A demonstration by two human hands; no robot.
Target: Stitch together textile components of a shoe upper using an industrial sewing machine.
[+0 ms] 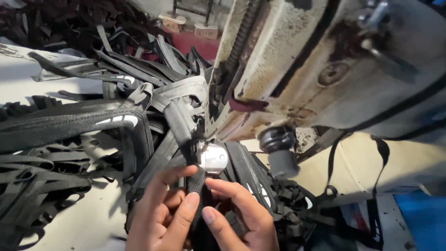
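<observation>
The cream-painted sewing machine (325, 60) fills the upper right of my view, its metal body chipped, rust-stained and grimy, with a black ribbed cable running down its front edge. Left of it sprawls a heap of black woven straps (69, 130), coarse webbing with padded shoulder pieces and small white stripes, lying over a pale worktable (88, 218) (more dark offcuts are piled at the far back). A rounded, shiny metal cylinder arm (214, 158) juts out under the machine head. My left hand (160, 214) and right hand (244, 216) are both closed in a pinch on one narrow black strap (196, 186), thumbs and forefingers pressing its ribbed weave, which runs up from between my fingers to touch that cylinder arm.
</observation>
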